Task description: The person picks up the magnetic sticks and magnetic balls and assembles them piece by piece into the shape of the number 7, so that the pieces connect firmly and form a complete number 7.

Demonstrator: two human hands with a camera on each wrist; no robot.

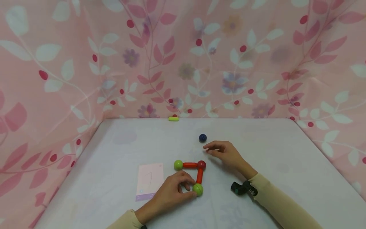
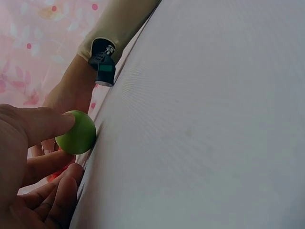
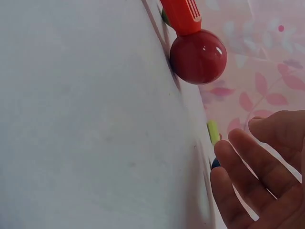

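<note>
My left hand [image 1: 173,190] pinches a green ball [image 1: 198,189] between thumb and fingers, as the left wrist view also shows with the green ball [image 2: 77,132]. From that ball a red rod [image 1: 199,176] runs to a dark red ball [image 1: 201,165]. A second red rod [image 1: 190,165] joins the red ball to another green ball [image 1: 178,164], making a corner shape on the table. My right hand [image 1: 226,154] hovers with loosely extended fingers, holding nothing, just short of a dark blue ball [image 1: 202,137]. The right wrist view has the red ball [image 3: 198,57] beside this hand [image 3: 267,176].
A card [image 1: 150,181] with a drawn line and a purple lower edge lies left of the joined pieces. At the table's far edge lies a yellow-green rod [image 1: 173,119]. Floral pink cloth [image 1: 183,63] hangs behind and beside the white table [image 1: 120,152].
</note>
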